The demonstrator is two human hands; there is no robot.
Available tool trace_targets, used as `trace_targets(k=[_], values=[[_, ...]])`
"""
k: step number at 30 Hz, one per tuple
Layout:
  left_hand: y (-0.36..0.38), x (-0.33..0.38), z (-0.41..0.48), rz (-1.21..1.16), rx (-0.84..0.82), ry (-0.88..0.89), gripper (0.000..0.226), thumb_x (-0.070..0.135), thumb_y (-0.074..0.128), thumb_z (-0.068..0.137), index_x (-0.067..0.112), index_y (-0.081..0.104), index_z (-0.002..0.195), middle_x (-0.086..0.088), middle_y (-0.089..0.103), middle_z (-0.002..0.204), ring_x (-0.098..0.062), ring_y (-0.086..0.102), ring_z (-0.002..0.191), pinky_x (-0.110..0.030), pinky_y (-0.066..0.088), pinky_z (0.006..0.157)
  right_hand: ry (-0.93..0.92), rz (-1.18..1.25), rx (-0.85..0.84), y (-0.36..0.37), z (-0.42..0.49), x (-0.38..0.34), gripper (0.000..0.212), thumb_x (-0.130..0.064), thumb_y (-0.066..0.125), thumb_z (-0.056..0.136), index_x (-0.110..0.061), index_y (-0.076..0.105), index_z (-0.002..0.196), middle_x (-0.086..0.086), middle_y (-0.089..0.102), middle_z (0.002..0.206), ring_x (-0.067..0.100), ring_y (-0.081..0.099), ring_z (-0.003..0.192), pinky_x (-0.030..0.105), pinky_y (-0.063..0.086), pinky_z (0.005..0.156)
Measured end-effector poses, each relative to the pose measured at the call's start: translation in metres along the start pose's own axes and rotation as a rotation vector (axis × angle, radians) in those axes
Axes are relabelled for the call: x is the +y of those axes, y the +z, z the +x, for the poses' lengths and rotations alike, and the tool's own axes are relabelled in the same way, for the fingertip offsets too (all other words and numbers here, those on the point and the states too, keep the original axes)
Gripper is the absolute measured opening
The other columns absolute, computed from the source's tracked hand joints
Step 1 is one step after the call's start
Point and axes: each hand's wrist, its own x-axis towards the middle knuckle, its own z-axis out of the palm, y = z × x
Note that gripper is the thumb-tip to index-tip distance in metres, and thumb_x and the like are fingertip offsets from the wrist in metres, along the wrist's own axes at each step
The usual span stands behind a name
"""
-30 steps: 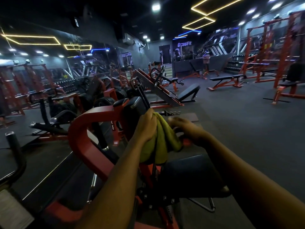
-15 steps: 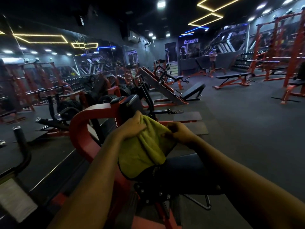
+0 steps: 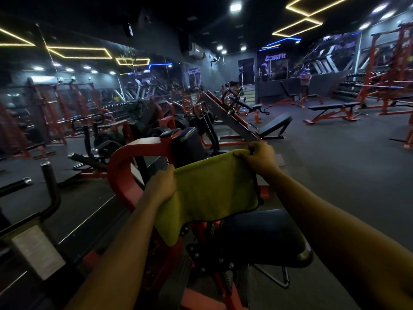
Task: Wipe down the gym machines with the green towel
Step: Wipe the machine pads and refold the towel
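The green towel [image 3: 212,193] is spread out flat in the air in front of me, above a red-framed gym machine [image 3: 125,166] with a black seat pad [image 3: 259,238] and a black upright pad [image 3: 187,146]. My left hand [image 3: 162,186] grips the towel's left edge. My right hand [image 3: 259,158] pinches its upper right corner. The towel's lower part hangs down over the machine's red post and hides it.
A black handlebar [image 3: 50,189] and a white label plate [image 3: 36,251] stand at the lower left. Red and black machines [image 3: 223,113] fill the left and middle. Benches [image 3: 333,110] and red racks [image 3: 391,86] stand at the right on dark floor [image 3: 335,175]. A person [image 3: 305,80] stands far back.
The towel was bunched between my hands on the machine; my hands have moved apart and stretched it open. My view has drifted slightly left and down.
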Motion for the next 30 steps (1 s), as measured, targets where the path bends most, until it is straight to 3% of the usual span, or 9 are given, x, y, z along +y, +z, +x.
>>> trace_targets(k=[3,7,10,13,17,21,27,30], values=[[0.001,-0.014,-0.001,-0.013,0.119,-0.046,0.032,0.043,0.045,0.105,0.013,0.051,0.095,-0.007,0.06,0.086,-0.029,0.06,0.082,-0.039,0.046,0.068,0.079,-0.013,0.051,-0.004,0.002,0.005,0.034,-0.048,0.079,0.084,-0.015,0.07,0.086,0.003,0.068,0.08,0.016,0.063,0.074,0.033,0.053,0.066],[-0.014,-0.025,-0.003,-0.219,0.007,0.055,0.055,0.07,0.053,0.085,0.018,0.054,0.068,-0.001,0.057,0.065,-0.018,0.057,0.062,-0.031,0.038,0.058,0.179,0.027,0.092,-0.014,0.001,0.013,0.034,-0.044,0.081,0.083,-0.013,0.069,0.09,0.004,0.068,0.085,0.018,0.065,0.081,0.037,0.057,0.073],[-0.027,-0.024,-0.002,-0.259,-0.232,0.105,0.038,0.06,0.067,0.082,0.023,0.064,0.074,0.001,0.065,0.075,-0.014,0.062,0.07,-0.029,0.041,0.061,0.234,0.122,0.128,-0.015,0.0,0.016,0.032,-0.036,0.086,0.079,-0.012,0.069,0.092,0.005,0.069,0.087,0.022,0.067,0.085,0.043,0.061,0.081],[-0.031,-0.032,0.006,-0.102,-0.327,0.143,0.021,0.051,0.069,0.087,0.035,0.057,0.078,0.008,0.06,0.082,-0.012,0.059,0.08,-0.027,0.039,0.065,0.254,0.167,0.206,-0.016,-0.001,0.017,0.027,-0.025,0.087,0.08,-0.009,0.068,0.089,0.002,0.065,0.082,0.015,0.063,0.076,0.038,0.06,0.077],[-0.02,-0.05,0.012,-0.064,-0.279,0.009,0.025,0.04,0.06,0.098,0.024,0.051,0.082,-0.005,0.059,0.088,-0.019,0.055,0.076,-0.03,0.037,0.061,0.28,0.201,0.27,-0.017,-0.004,0.022,0.021,-0.016,0.083,0.084,-0.02,0.063,0.079,-0.003,0.062,0.081,0.011,0.06,0.076,0.029,0.055,0.073],[-0.017,-0.049,0.012,-0.224,-0.099,-0.012,0.026,0.036,0.068,0.094,0.019,0.053,0.08,-0.004,0.057,0.078,-0.022,0.055,0.072,-0.031,0.037,0.059,0.339,0.167,0.296,-0.017,-0.005,0.033,0.01,-0.008,0.076,0.089,-0.016,0.069,0.089,-0.004,0.063,0.083,0.017,0.064,0.085,0.032,0.058,0.081],[-0.05,-0.052,0.006,-0.462,-0.188,0.047,0.005,0.016,0.072,0.092,0.02,0.07,0.09,-0.004,0.071,0.087,-0.019,0.065,0.077,-0.028,0.051,0.065,0.361,0.149,0.387,-0.028,-0.002,0.046,0.011,-0.01,0.069,0.094,-0.009,0.075,0.102,0.011,0.071,0.098,0.024,0.066,0.092,0.039,0.057,0.09],[-0.061,-0.047,0.005,-0.579,-0.039,0.026,0.003,0.014,0.073,0.09,0.012,0.071,0.091,-0.006,0.071,0.087,-0.018,0.061,0.075,-0.02,0.05,0.061,0.298,0.154,0.443,-0.032,-0.003,0.043,0.009,-0.013,0.063,0.099,-0.013,0.072,0.1,0.007,0.068,0.094,0.019,0.06,0.083,0.03,0.049,0.078]])
